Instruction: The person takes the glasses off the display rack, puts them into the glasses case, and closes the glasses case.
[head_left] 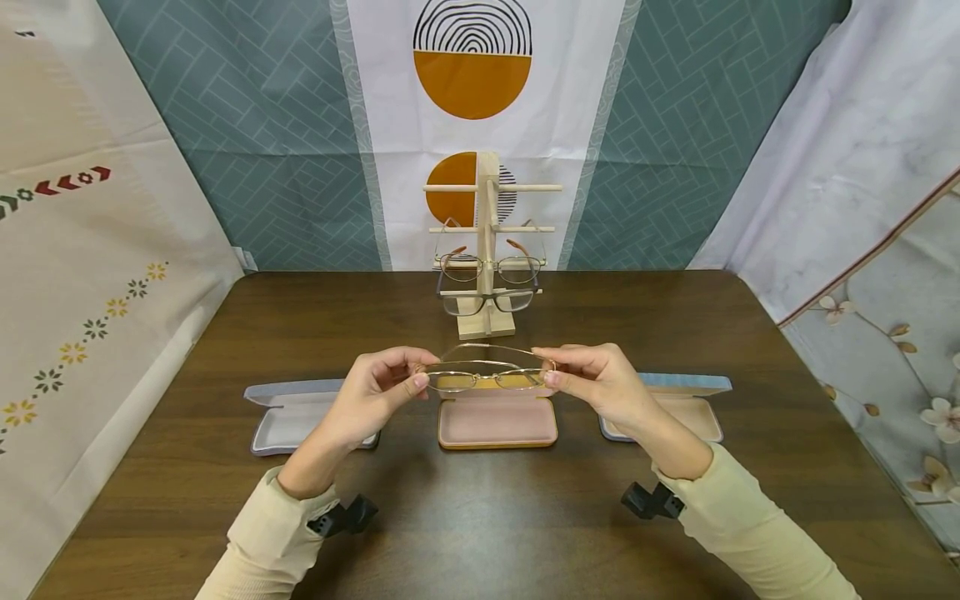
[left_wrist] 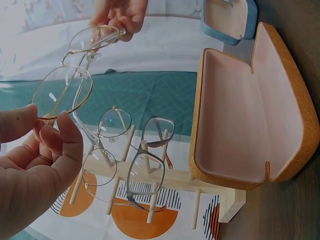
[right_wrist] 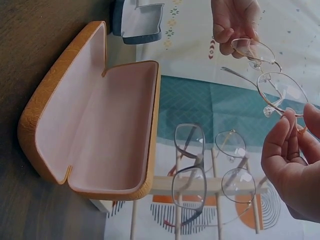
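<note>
My left hand [head_left: 375, 390] and right hand [head_left: 603, 382] hold a pair of thin gold-framed glasses [head_left: 453, 382] between them, raised above the table. Thumb and fingers of the left hand pinch the rim at one end. On the other side, the right hand pinches the opposite end of the frame. The temples stretch away behind the lenses, as the left wrist view of the clear round lens [left_wrist: 62, 92] shows. Below the glasses lies an orange glasses case [right_wrist: 90, 125], lid raised, with pink lining and nothing inside.
Behind the hands, a wooden display stand [head_left: 487, 192] bears gold-rimmed glasses [head_left: 517, 268] and dark-framed glasses [head_left: 513, 301]. A grey-blue case [head_left: 300, 388] stands open at left, a blue case [head_left: 693, 383] open at right. Patterned cloths hang around the brown table [head_left: 487, 517].
</note>
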